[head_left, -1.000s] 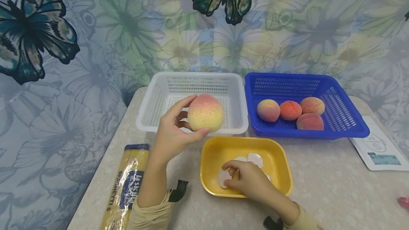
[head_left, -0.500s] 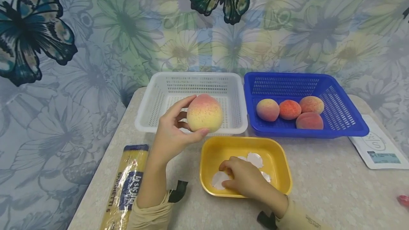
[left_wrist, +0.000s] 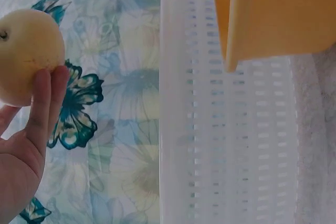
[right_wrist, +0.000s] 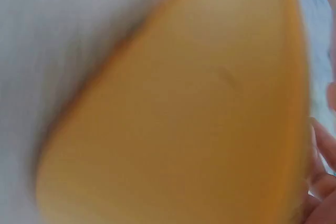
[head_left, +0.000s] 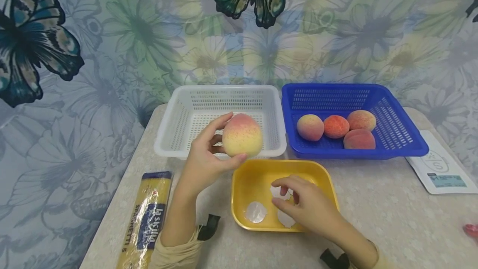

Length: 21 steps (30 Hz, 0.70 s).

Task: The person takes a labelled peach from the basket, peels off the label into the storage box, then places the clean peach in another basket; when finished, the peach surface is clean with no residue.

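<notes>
My left hand (head_left: 203, 161) grips a large yellow-and-pink peach (head_left: 242, 135) between thumb and fingers, held up in front of the white basket. The left wrist view shows the same peach (left_wrist: 29, 56) with fingertips against its side. Over the yellow tray (head_left: 239, 177) hovers my right hand (head_left: 311, 206), thumb and fingers apart. Beneath it lie thin white round discs, one partly seen between thumb and forefinger (head_left: 280, 192) and another below the thumb (head_left: 286, 219). A further white disc (head_left: 256, 212) lies apart at the tray's left. In the right wrist view, the tray's wall (right_wrist: 173, 108) covers most of the picture.
The white perforated basket (head_left: 163, 136) stands behind the tray. To its right, a blue basket (head_left: 405, 136) contains several peaches (head_left: 310, 127). A spaghetti packet (head_left: 147, 219) lies at the left, a white pouch (head_left: 442, 169) at the right. A small pink object (head_left: 471, 230) sits near the right edge.
The right hand has let go of a white disc at the tray's left and moved right, over the other discs. The left hand still holds the peach, nearly in place.
</notes>
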Each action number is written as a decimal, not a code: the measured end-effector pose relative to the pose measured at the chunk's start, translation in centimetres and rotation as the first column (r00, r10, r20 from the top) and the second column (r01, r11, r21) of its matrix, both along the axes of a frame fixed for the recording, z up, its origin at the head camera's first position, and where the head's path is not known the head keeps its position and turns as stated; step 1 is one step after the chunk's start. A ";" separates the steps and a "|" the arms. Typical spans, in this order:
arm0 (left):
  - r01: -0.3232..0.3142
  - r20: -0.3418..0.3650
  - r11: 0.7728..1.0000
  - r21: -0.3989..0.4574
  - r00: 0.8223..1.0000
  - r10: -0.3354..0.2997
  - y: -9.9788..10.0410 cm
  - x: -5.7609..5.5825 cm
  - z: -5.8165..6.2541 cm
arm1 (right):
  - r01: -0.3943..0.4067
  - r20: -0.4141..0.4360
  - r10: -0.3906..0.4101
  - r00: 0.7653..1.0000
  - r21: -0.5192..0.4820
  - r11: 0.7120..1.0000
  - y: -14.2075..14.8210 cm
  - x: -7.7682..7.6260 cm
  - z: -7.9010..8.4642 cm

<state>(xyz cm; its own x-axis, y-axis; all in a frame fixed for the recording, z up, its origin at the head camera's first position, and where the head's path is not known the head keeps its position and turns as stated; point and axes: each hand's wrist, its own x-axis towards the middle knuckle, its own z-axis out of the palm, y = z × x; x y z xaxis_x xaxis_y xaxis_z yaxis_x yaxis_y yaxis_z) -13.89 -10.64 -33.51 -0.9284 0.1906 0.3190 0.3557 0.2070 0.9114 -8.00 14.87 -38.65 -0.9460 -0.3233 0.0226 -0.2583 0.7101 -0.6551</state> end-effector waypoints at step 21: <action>0.165 0.121 0.950 -0.264 0.983 -0.137 10.7 -4.1 -0.2 | 0.481 -0.204 -0.481 0.853 -0.052 0.875 23.9 -7.0 -0.4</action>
<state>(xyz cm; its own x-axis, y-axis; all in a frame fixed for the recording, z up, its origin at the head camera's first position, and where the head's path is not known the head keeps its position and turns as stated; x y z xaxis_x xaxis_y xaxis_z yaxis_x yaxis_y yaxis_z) -17.96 0.10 -33.71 -0.9067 0.3972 0.1421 0.3115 0.4033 0.8604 -15.02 38.76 -39.05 -0.9577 0.1705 0.2316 -0.0120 0.7808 -0.6246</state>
